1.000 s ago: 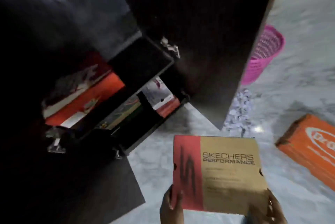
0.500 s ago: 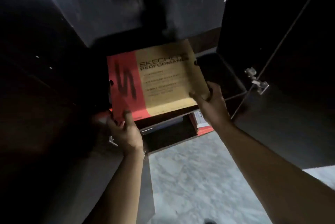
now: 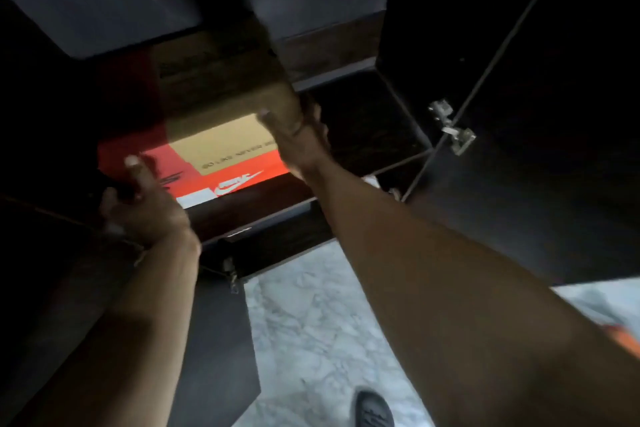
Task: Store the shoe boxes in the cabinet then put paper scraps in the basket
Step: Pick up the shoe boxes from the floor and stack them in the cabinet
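A tan and red shoe box [image 3: 221, 108] lies mostly inside the dark cabinet [image 3: 363, 136], on top of an orange shoe box [image 3: 235, 182] with a white logo. My left hand [image 3: 145, 205] presses the tan box's red front-left corner, thumb up. At the front-right corner my right hand [image 3: 298, 142] grips the tan box, fingers wrapped on its side. The back of the box is lost in shadow under the shelf above.
The right cabinet door [image 3: 536, 149] stands open with a metal hinge [image 3: 450, 129]. A left door [image 3: 214, 340] hangs open below my left arm. Marble floor [image 3: 311, 340] lies beneath, with a dark shoe [image 3: 374, 409]. An orange edge [image 3: 627, 340] shows far right.
Both hands have pushed the tan box deeper into the cabinet and lowered it flat onto the orange box. One second ago I held it low over the floor.
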The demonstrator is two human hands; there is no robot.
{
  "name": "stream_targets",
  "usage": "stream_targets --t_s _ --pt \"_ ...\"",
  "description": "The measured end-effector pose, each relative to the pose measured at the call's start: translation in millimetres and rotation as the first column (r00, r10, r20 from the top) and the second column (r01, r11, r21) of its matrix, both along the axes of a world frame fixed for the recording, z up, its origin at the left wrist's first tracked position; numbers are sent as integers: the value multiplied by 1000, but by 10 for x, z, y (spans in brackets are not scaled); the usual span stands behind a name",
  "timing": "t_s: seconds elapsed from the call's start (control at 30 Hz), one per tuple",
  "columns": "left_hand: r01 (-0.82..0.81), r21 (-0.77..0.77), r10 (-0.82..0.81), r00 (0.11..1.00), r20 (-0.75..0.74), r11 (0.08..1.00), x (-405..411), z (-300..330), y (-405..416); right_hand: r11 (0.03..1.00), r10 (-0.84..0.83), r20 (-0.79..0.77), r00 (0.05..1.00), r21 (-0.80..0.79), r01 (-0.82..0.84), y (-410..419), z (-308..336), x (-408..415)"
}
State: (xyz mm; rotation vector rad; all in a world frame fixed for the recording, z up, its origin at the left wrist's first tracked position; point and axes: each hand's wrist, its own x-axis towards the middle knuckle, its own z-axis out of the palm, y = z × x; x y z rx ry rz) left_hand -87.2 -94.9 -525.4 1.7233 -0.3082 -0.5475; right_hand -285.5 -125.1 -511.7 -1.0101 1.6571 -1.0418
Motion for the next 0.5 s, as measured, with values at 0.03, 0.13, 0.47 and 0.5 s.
stream_targets --t_s 0.03,0.13,0.47,0.5 --pt "72 3 -72 996 -55 997 -92 -32 107 1000 -16 34 999 -18 17 185 -14 -91" --pt "547 137 -492 818 -298 826 -624 -324 748 973 -229 126 965 33 227 1056 -405 -596" --pt "863 421 -696 120 -708 -280 -3094 -1516 3710 307 -758 -244 604 685 661 5546 -2134 -3209" --pt "835 439 -704 92 -705 -331 -3373 -1638 3847 237 -792 -282 542 675 698 5894 -2226 -3476"
